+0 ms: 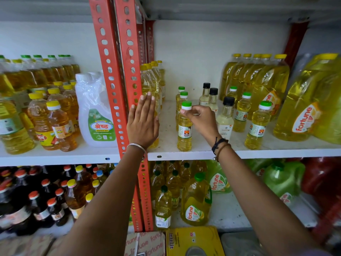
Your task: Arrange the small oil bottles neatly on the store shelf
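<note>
- On the head view we see a white shelf carried by orange slotted posts, with oil bottles standing on both sides of the posts.
- Our right hand pinches the green-and-white cap of a small bottle between thumb and fingertips; the grip is closed on the cap, and the bottle stands upright near the shelf's front edge.
- Behind it, 2 more green-capped bottles stand in a row running toward the back wall.
- Our left hand is flat and open, fingers together and pointing up, its palm facing a tall yellow-capped bottle just right of the posts; it holds nothing, and we cannot tell how firmly it presses.
- Just right of our right hand stand 3 black-capped bottles of pale oil.
- Further right, 3 small green-capped bottles form a loose diagonal, the nearest at the front edge.
- Large jugs of yellow oil fill the right end.
- Left of the posts stands a white jug among amber bottles.
- The lower shelf carries more bottles, dark ones at left.
</note>
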